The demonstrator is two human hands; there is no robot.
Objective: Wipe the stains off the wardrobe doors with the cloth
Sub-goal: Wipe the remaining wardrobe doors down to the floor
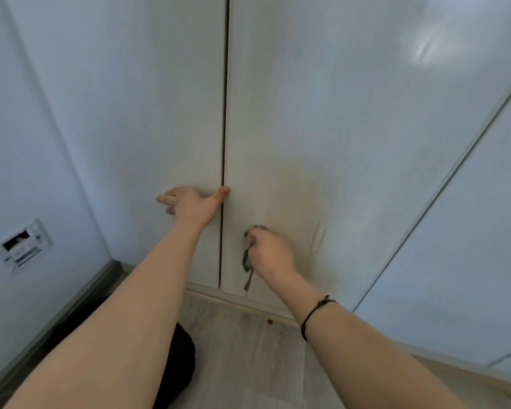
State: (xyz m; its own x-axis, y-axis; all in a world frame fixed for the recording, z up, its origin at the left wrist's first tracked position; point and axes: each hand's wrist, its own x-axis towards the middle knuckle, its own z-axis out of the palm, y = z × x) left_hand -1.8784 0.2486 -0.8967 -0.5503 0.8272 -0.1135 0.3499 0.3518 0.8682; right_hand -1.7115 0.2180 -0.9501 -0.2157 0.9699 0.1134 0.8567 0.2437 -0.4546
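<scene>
The left hand (192, 206) lies flat, fingers released, on the left door (130, 113), while the right hand (273, 256) grasps the grey cloth (246, 260) against the right door (351, 113), with a stain (295, 190) at 1 o'clock.

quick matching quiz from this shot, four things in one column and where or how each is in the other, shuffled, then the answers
Things:
1 left hand
2 right hand
3 stain
4 bracelet

States:
a thin black cord
b grips the grey cloth
c fingers spread, resting on the left door
d yellowish smear on the right door

Pairs: 1-c; 2-b; 3-d; 4-a
</scene>
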